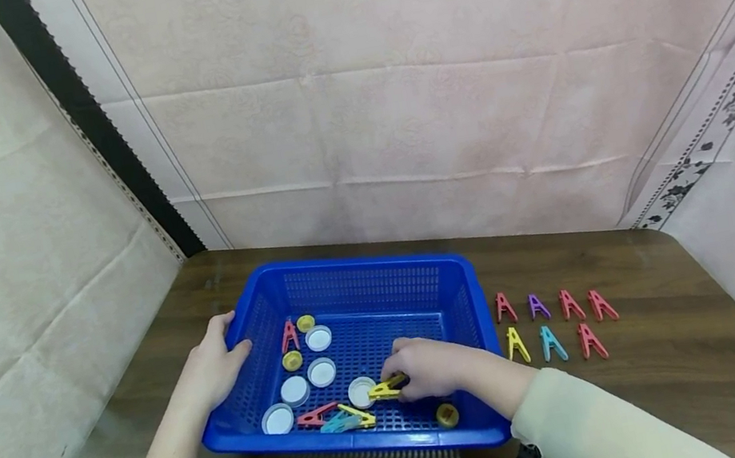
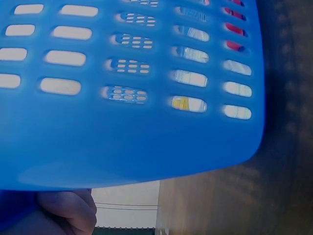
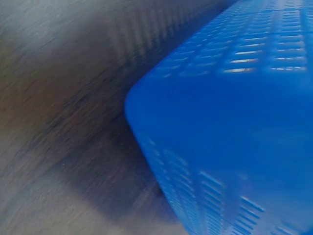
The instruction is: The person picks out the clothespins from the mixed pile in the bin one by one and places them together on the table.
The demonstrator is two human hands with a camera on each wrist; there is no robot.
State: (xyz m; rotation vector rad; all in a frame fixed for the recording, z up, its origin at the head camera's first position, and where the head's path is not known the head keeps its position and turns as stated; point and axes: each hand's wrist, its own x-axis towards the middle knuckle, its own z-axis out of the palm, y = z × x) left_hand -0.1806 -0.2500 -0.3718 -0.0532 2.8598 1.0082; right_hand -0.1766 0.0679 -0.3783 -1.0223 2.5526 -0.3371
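A blue basket (image 1: 372, 257) holds white caps (image 1: 278, 419), gold caps (image 1: 446, 415) and clothespins, among them a red one (image 1: 289, 336) and a light blue one (image 1: 340, 422). The left hand (image 1: 212, 368) grips the basket's left rim; in the left wrist view its fingers (image 2: 71, 208) show at the rim. Inside the basket, the right hand (image 1: 427, 367) pinches a yellow clothespin (image 1: 384, 390) beside a white cap. The right wrist view shows only the basket's outside (image 3: 220, 117), not the hand.
Right of the basket, several clothespins lie on the wooden table (image 1: 685, 338) in two rows: red (image 1: 591, 341), purple (image 1: 537, 306), yellow (image 1: 517, 345) and light blue (image 1: 552, 344). Pale cloth (image 1: 393, 119) hangs behind and at both sides.
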